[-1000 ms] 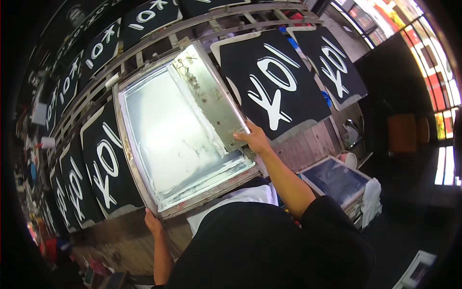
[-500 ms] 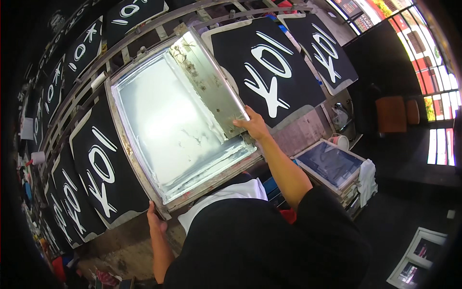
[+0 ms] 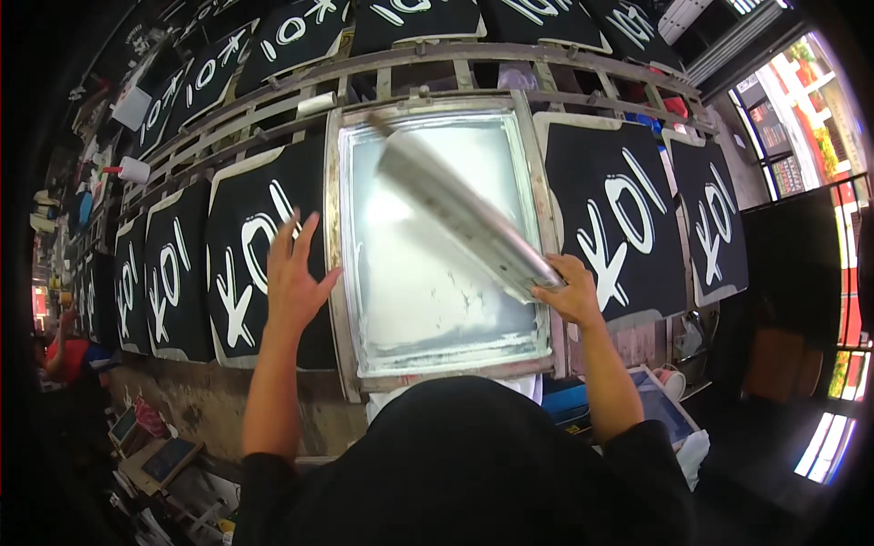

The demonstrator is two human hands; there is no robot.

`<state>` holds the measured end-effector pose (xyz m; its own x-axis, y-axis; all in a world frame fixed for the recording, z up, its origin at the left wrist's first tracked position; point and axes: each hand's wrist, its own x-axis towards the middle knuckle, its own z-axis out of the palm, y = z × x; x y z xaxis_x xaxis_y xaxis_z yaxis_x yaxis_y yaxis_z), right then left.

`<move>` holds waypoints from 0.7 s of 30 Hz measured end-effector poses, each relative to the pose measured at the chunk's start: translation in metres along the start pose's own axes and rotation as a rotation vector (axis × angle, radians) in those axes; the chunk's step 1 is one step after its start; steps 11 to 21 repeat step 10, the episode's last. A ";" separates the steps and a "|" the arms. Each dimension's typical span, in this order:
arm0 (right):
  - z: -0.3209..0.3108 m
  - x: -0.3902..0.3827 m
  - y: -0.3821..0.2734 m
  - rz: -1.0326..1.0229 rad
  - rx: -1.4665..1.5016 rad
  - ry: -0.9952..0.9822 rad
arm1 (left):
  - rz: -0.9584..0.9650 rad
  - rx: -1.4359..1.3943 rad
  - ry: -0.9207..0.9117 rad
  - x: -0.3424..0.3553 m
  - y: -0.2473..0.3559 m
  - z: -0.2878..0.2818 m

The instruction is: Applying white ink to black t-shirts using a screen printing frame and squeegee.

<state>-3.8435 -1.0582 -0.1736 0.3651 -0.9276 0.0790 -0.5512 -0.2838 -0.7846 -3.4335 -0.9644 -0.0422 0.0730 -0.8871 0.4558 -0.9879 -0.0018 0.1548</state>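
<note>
In front of me lies a screen-printing frame [image 3: 544,214] with a pale mesh [image 3: 410,282] edged in white ink smears. My right hand [image 3: 574,291] grips the near end of a long metal squeegee [image 3: 469,217]. The squeegee slants over the mesh from upper left to lower right, its far end blurred; whether it touches the mesh I cannot tell. My left hand [image 3: 297,282] is raised with spread fingers, holding nothing, beside the frame's left edge. Under it is a black fabric panel [image 3: 237,191] with white brush-style lettering.
More black printed panels [image 3: 605,164] line both sides and the far row. A slatted metal rail [image 3: 391,86] runs behind the frame. At the lower right sit a blue-meshed screen [image 3: 663,405] and a white tub [image 3: 672,382]. Another person's arm [image 3: 62,350] shows at far left.
The squeegee has swung from the frame's right side to a slant across the mesh. My left hand has left the frame's near corner and risen, opening. The view has turned.
</note>
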 end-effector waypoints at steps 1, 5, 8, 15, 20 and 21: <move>-0.005 0.021 -0.007 -0.124 -0.086 -0.110 | 0.111 0.018 -0.001 0.028 0.002 0.005; -0.002 0.116 -0.022 -0.519 -0.271 -0.152 | 0.213 -0.002 -0.503 0.096 -0.080 0.066; 0.005 0.209 -0.034 -0.167 -0.529 -0.337 | 0.028 0.045 -0.698 0.151 -0.100 0.098; 0.005 0.270 -0.037 -0.051 -0.446 -0.360 | -0.065 0.063 -0.674 0.185 -0.113 0.125; 0.005 0.270 -0.037 -0.051 -0.446 -0.360 | -0.065 0.063 -0.674 0.185 -0.113 0.125; 0.005 0.270 -0.037 -0.051 -0.446 -0.360 | -0.065 0.063 -0.674 0.185 -0.113 0.125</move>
